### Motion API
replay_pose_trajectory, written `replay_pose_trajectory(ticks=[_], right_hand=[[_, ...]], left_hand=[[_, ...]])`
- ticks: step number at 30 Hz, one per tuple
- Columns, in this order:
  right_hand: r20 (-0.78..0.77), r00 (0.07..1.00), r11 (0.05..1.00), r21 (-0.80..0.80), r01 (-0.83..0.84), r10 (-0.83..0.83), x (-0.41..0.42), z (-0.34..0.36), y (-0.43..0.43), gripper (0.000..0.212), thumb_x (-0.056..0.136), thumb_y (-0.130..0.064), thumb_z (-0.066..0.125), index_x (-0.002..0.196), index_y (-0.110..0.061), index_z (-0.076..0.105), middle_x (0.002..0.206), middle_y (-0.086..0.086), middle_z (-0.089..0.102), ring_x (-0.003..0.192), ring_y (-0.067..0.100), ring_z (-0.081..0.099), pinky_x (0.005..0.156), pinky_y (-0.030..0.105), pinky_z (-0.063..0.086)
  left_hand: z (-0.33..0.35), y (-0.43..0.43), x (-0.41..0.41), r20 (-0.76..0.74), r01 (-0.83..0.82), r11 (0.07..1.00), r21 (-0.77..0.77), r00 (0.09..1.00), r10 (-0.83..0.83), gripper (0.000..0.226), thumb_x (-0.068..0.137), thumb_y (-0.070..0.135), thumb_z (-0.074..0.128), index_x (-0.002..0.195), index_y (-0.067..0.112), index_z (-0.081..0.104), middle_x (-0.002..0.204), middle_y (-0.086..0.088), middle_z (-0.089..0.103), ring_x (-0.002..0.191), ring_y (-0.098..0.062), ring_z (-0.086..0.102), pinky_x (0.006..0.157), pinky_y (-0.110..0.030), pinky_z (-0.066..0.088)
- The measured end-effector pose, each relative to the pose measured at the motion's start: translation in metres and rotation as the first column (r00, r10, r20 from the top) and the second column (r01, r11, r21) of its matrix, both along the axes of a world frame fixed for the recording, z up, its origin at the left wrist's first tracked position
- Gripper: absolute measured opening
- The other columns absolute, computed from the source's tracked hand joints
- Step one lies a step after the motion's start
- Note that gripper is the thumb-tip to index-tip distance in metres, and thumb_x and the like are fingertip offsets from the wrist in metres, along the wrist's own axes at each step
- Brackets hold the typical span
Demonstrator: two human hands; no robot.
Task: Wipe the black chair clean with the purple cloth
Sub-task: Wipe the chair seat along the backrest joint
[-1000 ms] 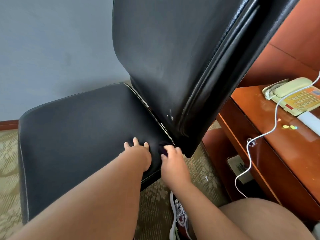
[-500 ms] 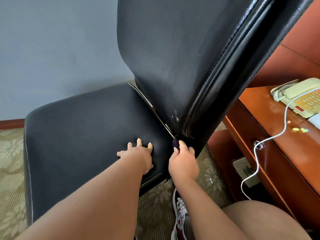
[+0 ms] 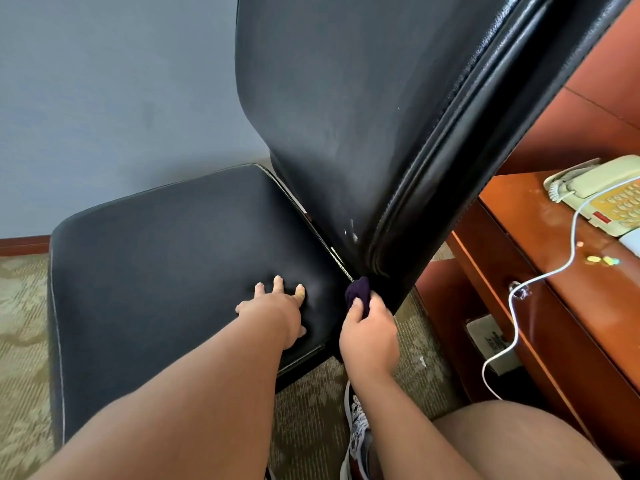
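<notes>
The left hand [image 3: 273, 313] is resting flat on the seat [image 3: 156, 265] of the black chair [image 3: 329, 150], near its back corner. Its fingers [image 3: 278, 284] are spread apart and pressing into the cushion. The right hand [image 3: 369, 334] is gripping the purple cloth [image 3: 358, 292], which is bunched into a small ball, with the fingers curling around it and pinching it. The cloth is touching the lower corner of the backrest [image 3: 381, 81], just where the backrest is meeting the seat. The chair is standing on a patterned carpet [image 3: 20, 306] in front of a grey wall [image 3: 104, 98]. To the right, a wooden desk [image 3: 519, 216] is carrying a cream telephone [image 3: 595, 192], and a white cable [image 3: 540, 277] is hanging over its edge. A shoe [image 3: 356, 431] is showing below the right arm.
</notes>
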State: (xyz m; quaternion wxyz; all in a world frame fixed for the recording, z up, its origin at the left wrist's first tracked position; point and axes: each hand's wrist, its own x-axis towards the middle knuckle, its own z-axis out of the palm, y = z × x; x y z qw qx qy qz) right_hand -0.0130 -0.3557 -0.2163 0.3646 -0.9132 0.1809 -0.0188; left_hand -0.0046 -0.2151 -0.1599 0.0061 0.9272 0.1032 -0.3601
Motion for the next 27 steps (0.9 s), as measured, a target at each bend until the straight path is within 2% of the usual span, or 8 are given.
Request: replay_pose_trajectory(ticks=[3,6,11,14,17,20,23,27], right_hand=[[-0.028,1.0,1.0,0.017,0.008,-0.008,0.003,0.005,0.003,0.038,0.1,-0.04,0.046,0.135,-0.027,0.054,0.127,0.002,0.06,0.112,0.028,0.059,0.076,0.035,0.041],[-0.093,0.986,0.982,-0.116,-0.15,0.14,0.009,0.012,0.008,0.035,0.1,-0.046,0.042,0.126,-0.027,0.054,0.121,0.001,0.057,0.107,0.028,0.06,0.075,0.038,0.043],[-0.094,0.886,0.854,-0.237,-0.463,0.454,0.02,0.016,0.015,0.037,0.099,-0.043,0.046,0.134,-0.03,0.052,0.126,-0.001,0.053,0.113,0.025,0.055,0.089,0.039,0.047],[0.012,0.913,0.832,-0.417,-0.365,0.407,0.014,0.008,0.011,0.039,0.097,-0.043,0.053,0.135,-0.032,0.055,0.128,-0.002,0.052,0.114,0.024,0.05,0.093,0.043,0.043],[0.106,0.931,0.854,-0.445,-0.269,0.348,-0.006,-0.005,0.021,0.051,0.095,-0.037,0.059,0.143,-0.022,0.051,0.142,0.005,0.05,0.126,0.029,0.049,0.103,0.047,0.042],[0.096,0.923,0.866,-0.394,-0.309,0.373,-0.028,-0.019,0.036,0.063,0.096,-0.029,0.057,0.153,-0.016,0.035,0.156,0.013,0.037,0.146,0.033,0.031,0.118,0.052,0.027],[0.119,0.916,0.892,-0.305,-0.333,0.382,-0.028,-0.022,0.038,0.068,0.096,-0.018,0.053,0.157,-0.018,0.024,0.162,0.01,0.027,0.152,0.028,0.018,0.123,0.049,0.015],[0.273,0.916,0.952,-0.002,-0.306,0.295,-0.013,-0.008,0.031,0.065,0.092,0.001,0.057,0.151,-0.016,0.038,0.154,0.003,0.042,0.146,0.02,0.033,0.123,0.043,0.021]], left_hand=[[0.001,0.001,0.0,0.008,0.005,1.0,-0.012,1.0,-0.005,0.081,0.096,0.051,0.047,0.152,0.04,-0.01,0.162,-0.001,-0.016,0.148,-0.035,-0.007,0.107,-0.06,0.03],[0.002,0.002,0.003,-0.01,0.024,1.0,-0.015,1.0,-0.024,0.083,0.094,0.051,0.051,0.153,0.038,-0.006,0.163,-0.003,-0.011,0.148,-0.037,-0.001,0.108,-0.059,0.03],[0.028,0.019,0.017,0.125,0.234,0.972,0.011,0.964,-0.234,0.07,0.089,0.051,0.058,0.15,0.027,0.033,0.15,-0.002,0.039,0.134,-0.026,0.041,0.106,-0.038,0.04],[0.03,0.045,0.018,0.166,0.075,0.996,-0.044,0.984,-0.067,0.089,0.082,0.063,0.06,0.154,0.034,0.017,0.16,-0.002,0.018,0.145,-0.029,0.024,0.113,-0.044,0.032],[0.022,0.047,0.016,0.056,-0.057,0.997,-0.05,0.997,0.06,0.115,0.07,0.082,0.054,0.152,0.037,-0.013,0.161,-0.009,-0.013,0.146,-0.043,-0.005,0.116,-0.054,0.019],[0.007,0.037,0.017,-0.031,-0.046,0.999,-0.013,0.998,0.045,0.119,0.068,0.087,0.049,0.148,0.037,-0.024,0.158,-0.009,-0.026,0.144,-0.047,-0.013,0.116,-0.057,0.015],[-0.006,0.035,0.02,-0.065,-0.023,0.999,0.043,0.998,0.026,0.115,0.073,0.086,0.044,0.144,0.036,-0.031,0.155,-0.01,-0.034,0.142,-0.048,-0.018,0.115,-0.059,0.014],[-0.019,0.041,0.023,-0.06,-0.056,0.998,0.004,0.997,0.056,0.114,0.071,0.087,0.044,0.14,0.041,-0.034,0.153,-0.007,-0.038,0.141,-0.047,-0.023,0.115,-0.061,0.011]])
